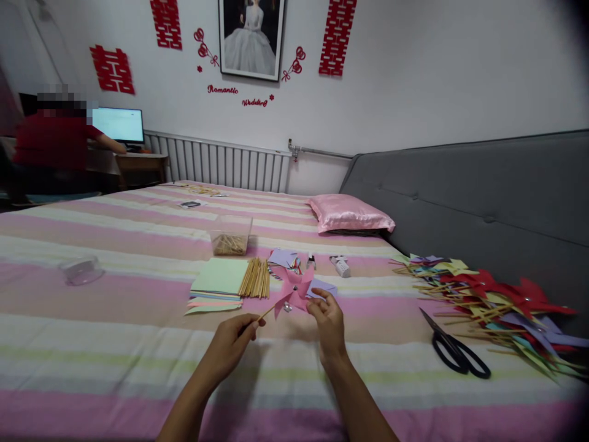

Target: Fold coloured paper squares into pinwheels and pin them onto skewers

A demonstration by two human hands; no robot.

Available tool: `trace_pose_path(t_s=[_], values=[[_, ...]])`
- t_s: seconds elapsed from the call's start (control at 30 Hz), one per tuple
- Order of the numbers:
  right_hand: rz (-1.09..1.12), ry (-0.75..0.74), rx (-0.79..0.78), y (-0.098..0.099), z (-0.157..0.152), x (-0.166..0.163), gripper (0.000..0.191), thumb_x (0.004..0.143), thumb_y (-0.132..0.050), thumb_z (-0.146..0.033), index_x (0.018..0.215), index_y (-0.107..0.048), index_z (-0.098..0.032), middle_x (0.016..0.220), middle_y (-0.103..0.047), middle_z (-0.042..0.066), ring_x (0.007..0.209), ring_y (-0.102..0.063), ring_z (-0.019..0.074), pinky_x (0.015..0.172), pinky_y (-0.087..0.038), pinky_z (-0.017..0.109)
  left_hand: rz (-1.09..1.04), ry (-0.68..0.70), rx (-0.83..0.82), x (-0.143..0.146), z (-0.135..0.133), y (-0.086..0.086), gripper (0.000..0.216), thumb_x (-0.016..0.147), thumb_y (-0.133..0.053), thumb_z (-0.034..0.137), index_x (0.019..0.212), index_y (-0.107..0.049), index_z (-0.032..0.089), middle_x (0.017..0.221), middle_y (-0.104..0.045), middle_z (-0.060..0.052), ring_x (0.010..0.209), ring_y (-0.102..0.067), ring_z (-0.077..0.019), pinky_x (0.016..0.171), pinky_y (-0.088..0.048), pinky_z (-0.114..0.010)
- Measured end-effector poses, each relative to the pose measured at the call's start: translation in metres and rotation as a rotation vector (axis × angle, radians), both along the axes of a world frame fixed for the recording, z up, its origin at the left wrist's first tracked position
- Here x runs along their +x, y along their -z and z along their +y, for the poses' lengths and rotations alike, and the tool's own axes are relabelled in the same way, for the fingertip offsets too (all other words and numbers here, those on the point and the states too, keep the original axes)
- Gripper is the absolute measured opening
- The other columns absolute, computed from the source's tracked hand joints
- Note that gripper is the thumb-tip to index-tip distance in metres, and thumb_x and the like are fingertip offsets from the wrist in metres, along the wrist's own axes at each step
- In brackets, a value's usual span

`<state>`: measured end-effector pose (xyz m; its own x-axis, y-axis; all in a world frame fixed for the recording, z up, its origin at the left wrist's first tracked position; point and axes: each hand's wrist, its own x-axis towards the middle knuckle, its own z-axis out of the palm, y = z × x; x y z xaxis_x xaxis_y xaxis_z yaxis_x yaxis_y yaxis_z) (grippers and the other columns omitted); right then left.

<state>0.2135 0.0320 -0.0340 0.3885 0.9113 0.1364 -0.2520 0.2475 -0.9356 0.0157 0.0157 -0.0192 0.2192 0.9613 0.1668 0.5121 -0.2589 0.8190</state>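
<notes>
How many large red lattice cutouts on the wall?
3: the squarish cutout above the monitor, the middle cutout left of the framed picture, and the right cutout right of it. The last two meet the image's top edge; any beyond are hidden.

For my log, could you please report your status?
Left hand gripping stick of pink pinwheel; right hand at one blade. Pinwheel held above bed. Scissors off right, not blocking.

Left hand [231, 342] closed in pinch; right hand [330, 322] raised, fingers [326, 296] bent; bare forearms [192, 393] angled inward, wrists [338, 359] near mattress height.
</notes>
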Motion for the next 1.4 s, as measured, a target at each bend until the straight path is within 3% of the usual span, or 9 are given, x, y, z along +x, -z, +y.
trace_pose_path(t_s=[0.33, 0.43, 0.53, 0.73, 1.07, 1.4], values=[[-0.059, -0.196, 0.038, 0.005, -0.001, -0.009, 0.032, 0.064, -0.072, -0.024, 0.089, -0.056, -0.014, 0.062, -0.063, -0.001, 0.058, -0.056, 0.013, 0.058, -0.043, 0.025, -0.011, 0.007, 0.021, -0.001, 0.001, 0.002, 0.039, 0.082, -0.043, 0.042, 0.088, -0.068, 0.013, 0.066, -0.059, -0.004, 0.064, -0.054, -0.0191, 0.063, -0.039, -0.028], [-0.025, -0.218, 0.085, 0.002, -0.003, -0.009, 0.03, 0.065, -0.073, -0.025, 0.09, -0.059, -0.014, 0.074, -0.067, 0.003, 0.069, -0.06, 0.0148, 0.066, -0.046, 0.026, -0.01, 0.008, 0.028, -0.001, 0.001, 0.002, 0.038, 0.082, -0.043, 0.042, 0.088, -0.069, 0.014, 0.065, -0.06, -0.003, 0.064, -0.054, -0.0187, 0.062, -0.039, -0.028], [0.058, -0.188, 0.09, -0.001, -0.002, -0.008, 0.029, 0.066, -0.073, -0.031, 0.087, -0.063, -0.014, 0.082, -0.069, 0.004, 0.075, -0.061, 0.0152, 0.072, -0.047, 0.027, -0.005, 0.008, 0.021, 0.001, 0.002, 0.003, 0.038, 0.082, -0.044, 0.042, 0.087, -0.069, 0.014, 0.064, -0.06, -0.003, 0.063, -0.054, -0.0186, 0.061, -0.04, -0.027], [0.167, -0.091, -0.024, 0.001, 0.002, -0.009, 0.036, 0.061, -0.078, -0.037, 0.082, -0.068, -0.01, 0.079, -0.07, 0.007, 0.071, -0.061, 0.0171, 0.072, -0.048, 0.031, 0.018, 0.049, 0.005, 0.012, 0.0, 0.004, 0.039, 0.083, -0.043, 0.041, 0.088, -0.07, 0.014, 0.066, -0.062, -0.005, 0.063, -0.055, -0.0189, 0.062, -0.04, -0.028], [0.238, -0.029, -0.042, 0.001, 0.002, -0.008, 0.036, 0.054, -0.081, -0.039, 0.072, -0.067, -0.01, 0.066, -0.065, 0.003, 0.061, -0.055, 0.0143, 0.06, -0.045, 0.026, 0.004, 0.053, -0.004, 0.018, -0.004, 0.003, 0.04, 0.082, -0.042, 0.041, 0.09, -0.07, 0.014, 0.067, -0.062, -0.005, 0.065, -0.057, -0.0196, 0.064, -0.042, -0.028], [0.152, 0.059, -0.062, 0.001, 0.001, -0.005, 0.038, 0.056, -0.077, -0.043, 0.053, -0.05, -0.016, 0.047, -0.042, -0.006, 0.049, -0.035, 0.0079, 0.05, -0.032, 0.023, 0.011, 0.061, 0.015, 0.023, -0.004, 0.003, 0.038, 0.083, -0.042, 0.038, 0.091, -0.07, 0.013, 0.07, -0.065, -0.006, 0.067, -0.058, -0.0197, 0.067, -0.043, -0.028]])
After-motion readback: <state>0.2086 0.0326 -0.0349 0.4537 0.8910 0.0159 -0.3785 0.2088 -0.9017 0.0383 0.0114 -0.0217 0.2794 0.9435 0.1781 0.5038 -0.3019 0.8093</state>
